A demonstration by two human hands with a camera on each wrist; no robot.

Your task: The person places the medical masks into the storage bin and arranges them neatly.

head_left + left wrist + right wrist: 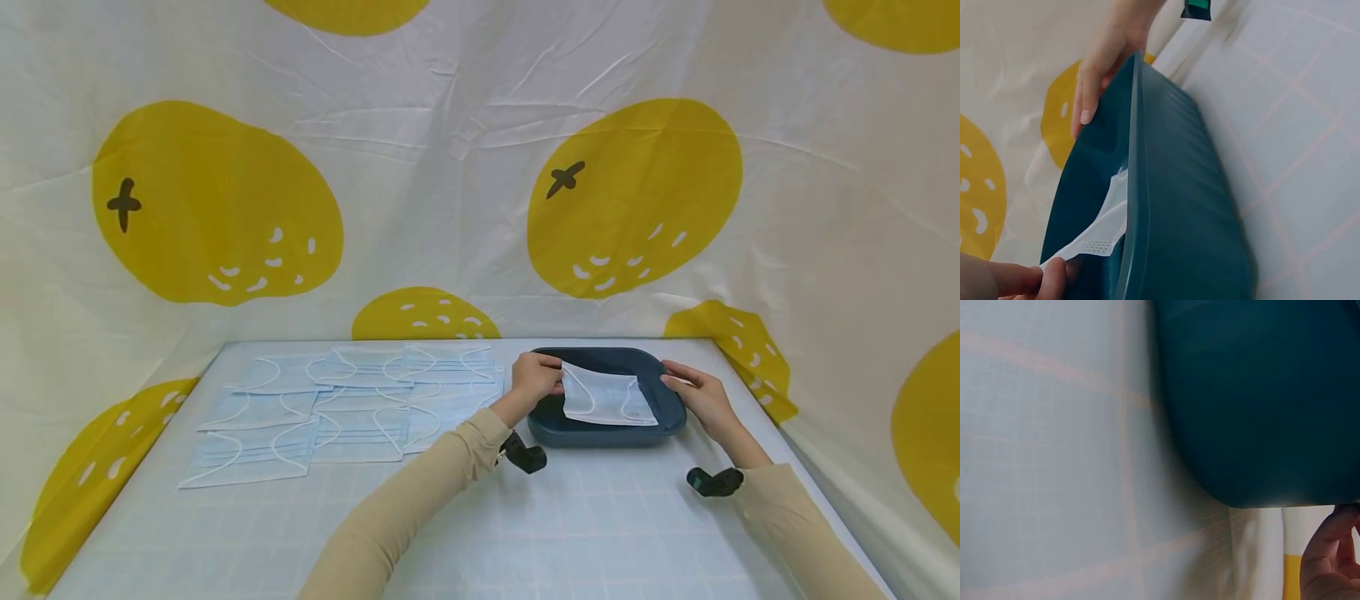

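Note:
A dark blue plastic basin stands at the right of the table. My left hand is over its left side and pinches the edge of a pale blue face mask between thumb and fingers. The mask lies spread inside the basin, and its far end shows in the left wrist view. My right hand grips the basin's right rim, with fingers over the edge and the thumb outside. In the right wrist view the basin's outer wall hides most of this hand.
Several face masks lie flat in overlapping rows on the left half of the table. The table has a pale checked cover. A white curtain with yellow fruit prints hangs behind and at both sides.

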